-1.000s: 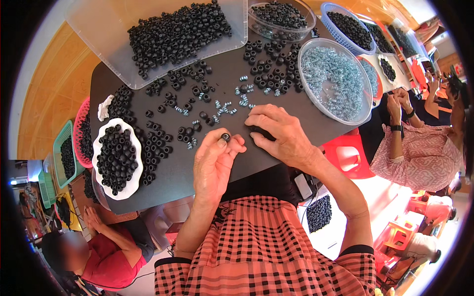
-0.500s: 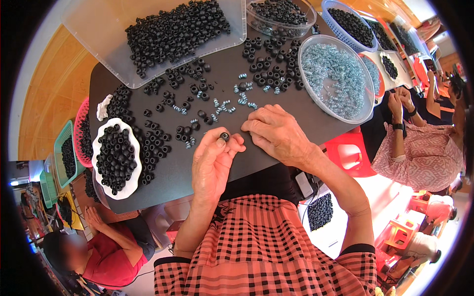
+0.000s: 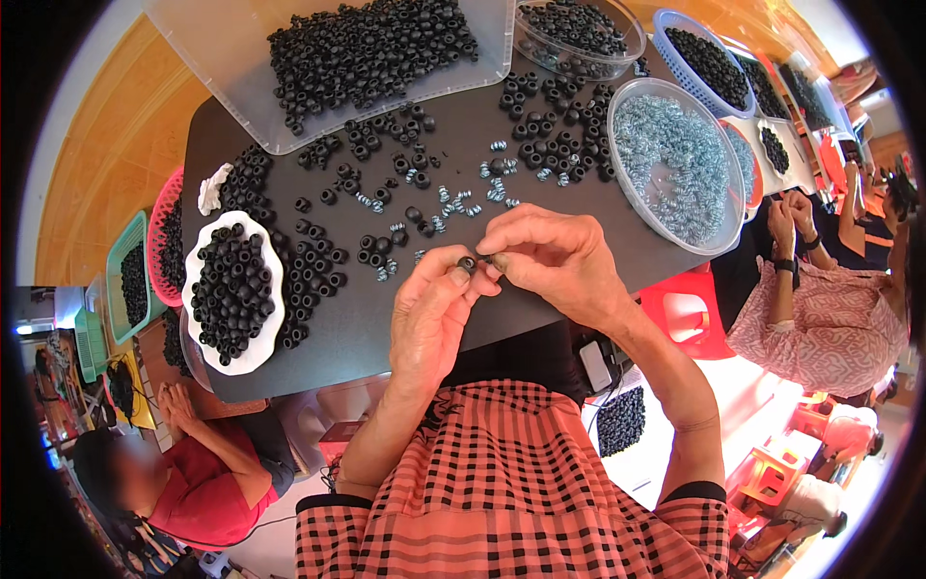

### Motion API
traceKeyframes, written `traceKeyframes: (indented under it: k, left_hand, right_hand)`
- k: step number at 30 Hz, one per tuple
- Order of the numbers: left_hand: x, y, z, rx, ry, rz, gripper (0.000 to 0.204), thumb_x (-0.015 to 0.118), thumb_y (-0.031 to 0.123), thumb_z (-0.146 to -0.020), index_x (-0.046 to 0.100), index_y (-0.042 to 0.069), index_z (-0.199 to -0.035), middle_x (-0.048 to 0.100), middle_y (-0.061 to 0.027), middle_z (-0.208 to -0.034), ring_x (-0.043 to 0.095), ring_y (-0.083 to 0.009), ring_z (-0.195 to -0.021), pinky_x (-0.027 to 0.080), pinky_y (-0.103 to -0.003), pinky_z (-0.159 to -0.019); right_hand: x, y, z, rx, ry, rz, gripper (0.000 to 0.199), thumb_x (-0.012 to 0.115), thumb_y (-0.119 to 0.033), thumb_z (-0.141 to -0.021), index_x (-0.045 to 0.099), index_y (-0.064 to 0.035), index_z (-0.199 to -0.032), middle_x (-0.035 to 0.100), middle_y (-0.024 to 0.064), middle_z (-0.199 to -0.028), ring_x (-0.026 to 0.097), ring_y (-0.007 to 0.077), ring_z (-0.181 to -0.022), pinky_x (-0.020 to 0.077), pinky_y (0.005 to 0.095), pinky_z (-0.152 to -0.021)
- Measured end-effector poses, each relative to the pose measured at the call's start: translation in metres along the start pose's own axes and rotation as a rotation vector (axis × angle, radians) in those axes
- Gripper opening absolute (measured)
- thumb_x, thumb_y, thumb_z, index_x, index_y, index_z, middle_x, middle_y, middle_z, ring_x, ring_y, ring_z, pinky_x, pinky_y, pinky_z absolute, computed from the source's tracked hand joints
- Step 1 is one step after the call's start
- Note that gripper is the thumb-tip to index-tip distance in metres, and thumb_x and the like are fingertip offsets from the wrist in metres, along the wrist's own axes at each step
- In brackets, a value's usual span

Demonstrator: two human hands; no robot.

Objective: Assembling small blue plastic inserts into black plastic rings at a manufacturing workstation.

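Observation:
Between the thumb and fingers of my left hand is a black hollow bead, its round opening facing up. My right hand meets it at the fingertips, with thumb and forefinger pinched on something small and dark beside the bead; what it is stays partly hidden. Both hands are just above the near edge of the dark table. Beyond them lie small loose coil springs and scattered black beads. A round clear tub of springs stands to the right.
A white scalloped plate of black beads sits at the left. Toward the back are a large clear bin and an oval clear tub, both holding beads. A red stool is at my right. Other people sit on either side.
My right hand has come left from the table top to meet the bead in my left hand. The view has shifted slightly; my left hand still holds the bead.

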State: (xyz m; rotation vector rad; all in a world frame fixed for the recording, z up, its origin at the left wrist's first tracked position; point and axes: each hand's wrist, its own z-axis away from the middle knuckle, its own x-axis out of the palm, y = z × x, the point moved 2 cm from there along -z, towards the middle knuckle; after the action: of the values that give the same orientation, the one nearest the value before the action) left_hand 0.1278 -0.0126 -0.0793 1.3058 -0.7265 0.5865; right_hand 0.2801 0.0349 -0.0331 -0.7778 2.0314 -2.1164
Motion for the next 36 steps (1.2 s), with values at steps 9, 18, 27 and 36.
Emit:
traceKeyframes:
  k: [9, 18, 27, 36]
  left_hand:
    - [0.000, -0.001, 0.001, 0.016, 0.001, -0.036, 0.019, 0.049, 0.006, -0.097, 0.058, -0.003, -0.111, 0.065, -0.0099, -0.097, 0.062, -0.0167, -0.093, 0.048, -0.033, -0.091]
    - [0.004, -0.001, 0.002, 0.014, 0.043, -0.052, 0.019, 0.050, 0.003, -0.096, 0.059, -0.003, -0.111, 0.064, -0.0091, -0.097, 0.061, -0.0155, -0.092, 0.049, -0.031, -0.089]
    - [0.003, -0.003, 0.004, 0.049, 0.068, -0.060, 0.020, 0.053, 0.002, -0.095, 0.060, -0.004, -0.112, 0.064, -0.0089, -0.100, 0.060, -0.0150, -0.096, 0.048, -0.031, -0.090]
    - [0.001, 0.002, 0.002, 0.008, 0.037, 0.014, 0.021, 0.051, 0.003, -0.094, 0.060, -0.005, -0.112, 0.063, -0.0091, -0.104, 0.060, -0.0157, -0.100, 0.047, -0.031, -0.092]
  right_hand:
    - [0.001, 0.005, 0.000, -0.026, 0.002, 0.144, 0.017, 0.059, 0.007, -0.081, 0.067, 0.0041, -0.095, 0.065, 0.0099, -0.094, 0.067, 0.0128, -0.076, 0.0545, 0.0240, -0.070]
    - [0.002, 0.005, -0.001, -0.167, 0.001, 0.311, 0.016, 0.064, 0.006, -0.081, 0.068, 0.0020, -0.095, 0.066, 0.0110, -0.094, 0.068, 0.0140, -0.075, 0.0556, 0.0250, -0.067]
    - [0.009, -0.002, 0.004, -0.428, 0.035, 0.738, 0.024, 0.068, 0.006, -0.075, 0.068, -0.0033, -0.097, 0.067, 0.0063, -0.091, 0.065, 0.0142, -0.075, 0.0535, 0.0261, -0.065]
    - [0.016, 0.008, 0.004, -0.330, 0.040, 0.621, 0.039, 0.068, 0.007, -0.072, 0.066, -0.0049, -0.109, 0.063, 0.0096, -0.102, 0.062, 0.0161, -0.078, 0.0531, 0.0267, -0.068]
